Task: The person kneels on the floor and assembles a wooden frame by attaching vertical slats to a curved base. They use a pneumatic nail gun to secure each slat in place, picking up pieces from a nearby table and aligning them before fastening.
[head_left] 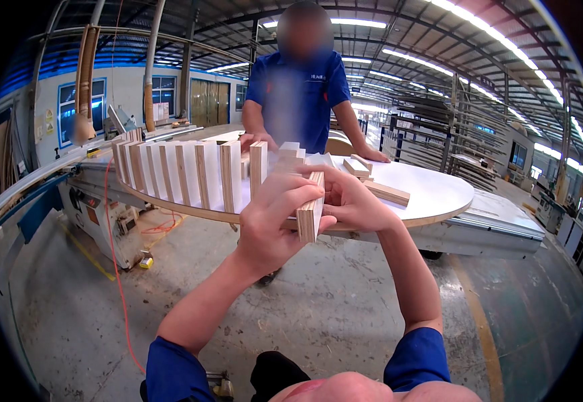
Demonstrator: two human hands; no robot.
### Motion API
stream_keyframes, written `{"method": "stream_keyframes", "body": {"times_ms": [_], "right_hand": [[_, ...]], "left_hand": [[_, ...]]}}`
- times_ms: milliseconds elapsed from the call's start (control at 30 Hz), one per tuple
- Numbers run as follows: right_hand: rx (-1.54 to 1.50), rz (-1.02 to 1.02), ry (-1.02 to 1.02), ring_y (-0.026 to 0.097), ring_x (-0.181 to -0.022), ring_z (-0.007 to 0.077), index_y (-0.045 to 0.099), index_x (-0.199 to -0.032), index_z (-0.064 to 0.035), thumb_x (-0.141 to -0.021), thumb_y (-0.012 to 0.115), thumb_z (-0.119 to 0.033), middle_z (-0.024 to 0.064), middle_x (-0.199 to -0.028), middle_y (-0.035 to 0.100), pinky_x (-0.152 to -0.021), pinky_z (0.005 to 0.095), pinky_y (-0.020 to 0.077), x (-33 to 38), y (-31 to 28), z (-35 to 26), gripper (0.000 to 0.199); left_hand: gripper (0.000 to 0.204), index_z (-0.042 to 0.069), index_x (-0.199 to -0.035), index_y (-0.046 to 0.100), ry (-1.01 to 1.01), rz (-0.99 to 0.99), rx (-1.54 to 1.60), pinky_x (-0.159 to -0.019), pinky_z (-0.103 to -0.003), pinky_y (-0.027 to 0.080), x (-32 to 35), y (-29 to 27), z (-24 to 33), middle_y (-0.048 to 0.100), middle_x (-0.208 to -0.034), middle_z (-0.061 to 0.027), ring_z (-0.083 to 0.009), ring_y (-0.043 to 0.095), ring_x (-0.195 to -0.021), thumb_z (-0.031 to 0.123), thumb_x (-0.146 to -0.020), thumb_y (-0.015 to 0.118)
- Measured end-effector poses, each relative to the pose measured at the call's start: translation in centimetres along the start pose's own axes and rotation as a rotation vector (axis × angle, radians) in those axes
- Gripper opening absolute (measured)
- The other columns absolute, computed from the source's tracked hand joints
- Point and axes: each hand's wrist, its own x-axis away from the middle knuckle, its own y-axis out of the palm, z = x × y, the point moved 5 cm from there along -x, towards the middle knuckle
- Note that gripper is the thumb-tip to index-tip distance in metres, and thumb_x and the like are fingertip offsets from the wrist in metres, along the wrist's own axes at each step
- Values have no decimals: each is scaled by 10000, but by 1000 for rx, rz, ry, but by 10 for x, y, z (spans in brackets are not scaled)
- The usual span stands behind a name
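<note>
Both hands gripped 1 wood block by the near edge of the white oval surface. It seemed stiff and fairly light, best held across its broad sides.

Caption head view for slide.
Left hand and right hand hold a plywood block by a white panel bearing upright blocks.

"What's being worn?"
"Short blue sleeves, ending near the elbows."
"And past those?"
"Bare forearms, a bare left hand, a bare right hand. Black clothing shows low down, its kind unclear."
</note>
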Motion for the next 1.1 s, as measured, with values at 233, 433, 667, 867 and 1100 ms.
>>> {"method": "stream_keyframes", "body": {"times_ms": [233, 433, 667, 867, 1100], "right_hand": [[71, -11, 91, 677, -1108, 136, 518, -1445, -2, -962, 723, -101, 140, -1160, 724, -941, 309, 562, 1, -3, 3, 534], [335, -88, -10, 716, -1030, 167, 727, -1259, -22, -993, 704, -192, 124, -1146, 760, -926, 309, 565, -2, 5, 6, 317], [641, 67, -8, 685, -1137, 245, 613, -1414, -41, -1032, 636, -333, 172, -1290, 686, -997, 395, 540, 0, 0, 23, 482], [1085, -152, -65, 593, -1304, 383, 474, -1518, -43, -989, 630, -524, 223, -1399, 617, -1117, 492, 467, -1, 48, 15, 732], [528, -44, -336, 745, -957, 233, 774, -1059, -13, -954, 730, -162, 142, -1006, 774, -865, 350, 610, 22, 22, -35, 187]], "left_hand": [[497, 78, -1138, 681, 62, 9, -40, -798, -358, 585, 2, 1, 0, 677, -1096, -118, -275, 709, -976, 177, -729, 945], [554, 4, -1233, 611, 23, 280, -166, -980, -388, 548, -13, -46, -21, 684, -1208, -135, -257, 665, -1121, 29, -763, 902], [641, -15, -1343, 531, -33, 180, 39, -861, -321, 581, -56, -53, -22, 706, -1055, -125, -204, 717, -992, -10, -782, 839], [688, -13, -1398, 481, -106, 108, 264, -885, -312, 587, -50, -53, -50, 705, -1109, -143, -205, 713, -1040, -38, -801, 822], [632, -35, -1408, 475, -452, -133, 189, -802, -319, 601, -59, -52, -21, 706, -1082, -151, -207, 720, -958, 72, -869, 786]]}}
